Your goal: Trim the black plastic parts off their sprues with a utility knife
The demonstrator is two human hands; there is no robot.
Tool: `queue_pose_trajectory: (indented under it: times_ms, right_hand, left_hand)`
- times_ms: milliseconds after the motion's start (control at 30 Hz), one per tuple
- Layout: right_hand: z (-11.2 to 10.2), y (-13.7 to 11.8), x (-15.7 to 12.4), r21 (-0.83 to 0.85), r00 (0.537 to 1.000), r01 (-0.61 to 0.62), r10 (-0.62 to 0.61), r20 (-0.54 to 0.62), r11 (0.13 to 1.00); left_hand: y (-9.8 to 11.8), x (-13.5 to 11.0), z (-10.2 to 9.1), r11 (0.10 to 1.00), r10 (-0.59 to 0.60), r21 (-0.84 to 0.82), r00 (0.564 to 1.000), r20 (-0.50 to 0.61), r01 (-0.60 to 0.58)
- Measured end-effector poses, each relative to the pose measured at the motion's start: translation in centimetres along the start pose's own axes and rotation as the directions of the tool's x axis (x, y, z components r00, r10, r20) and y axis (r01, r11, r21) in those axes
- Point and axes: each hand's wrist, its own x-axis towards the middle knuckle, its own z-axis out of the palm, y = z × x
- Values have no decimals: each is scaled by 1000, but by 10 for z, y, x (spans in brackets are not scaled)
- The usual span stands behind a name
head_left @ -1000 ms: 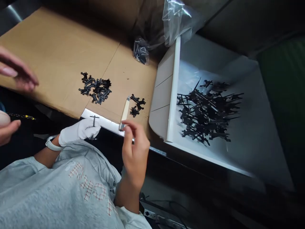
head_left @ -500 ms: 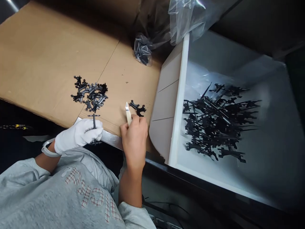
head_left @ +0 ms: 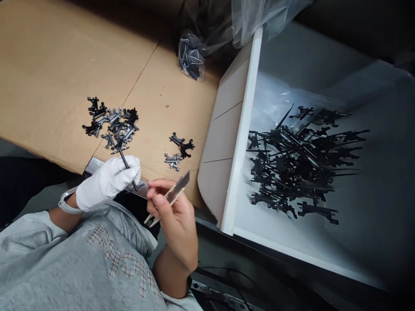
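Note:
In my left hand point(head_left: 108, 181), which wears a white glove, is a thin black plastic rod point(head_left: 125, 160) with short crossbars at both ends. The gloved fingers are closed round its middle. My bare right hand point(head_left: 177, 211) holds a utility knife point(head_left: 173, 193), its blade pointing up and to the right. The knife is beside the rod's lower end, apart from it. Beyond my left hand lies a pile of small black plastic parts point(head_left: 113, 123). A few similar black parts point(head_left: 181, 147) lie on the cardboard beyond my right hand.
Brown cardboard point(head_left: 58, 77) covers the table. On the right stands a white bin point(head_left: 241, 129) holding many black plastic parts point(head_left: 292, 164) on long stems. A clear plastic bag point(head_left: 192, 58) with dark contents lies at the back, near hanging clear plastic sheeting point(head_left: 249, 21).
My right hand has drawn back towards me and turned, swinging the knife blade to the right. More small parts show on the cardboard by the bin. The rod in my left hand has tilted.

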Motion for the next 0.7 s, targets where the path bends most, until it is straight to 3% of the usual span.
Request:
queue_pose_trajectory:
  times_ms: [100,233,333,467,567,700]
  right_hand:
    - [10,10,5,177,998,-59,51,48,982]
    - [16,15,8,300,999,-37,24,46,953]
    - [11,11,8,221,999,5,4,-44,975]
    - [1,1,13,-114,977,40,-62,-204,993]
    - [0,-3,16,-193,984,54,-85,-156,980]
    - [7,1,15,-44,998,27,-29,-49,999]
  left_hand:
    - [2,0,1,997,-19,70,1000,5,18]
    - [3,-1,2,993,-23,120,1000,-12,24]
    - [3,-2,3,997,15,81,1000,-20,-13]
    - [0,-6,1,998,33,51,998,-56,-30]
    - [-1,-8,-1,996,43,76,993,-112,-35]
    - [-1,-8,-2,993,70,102,990,-123,-57]
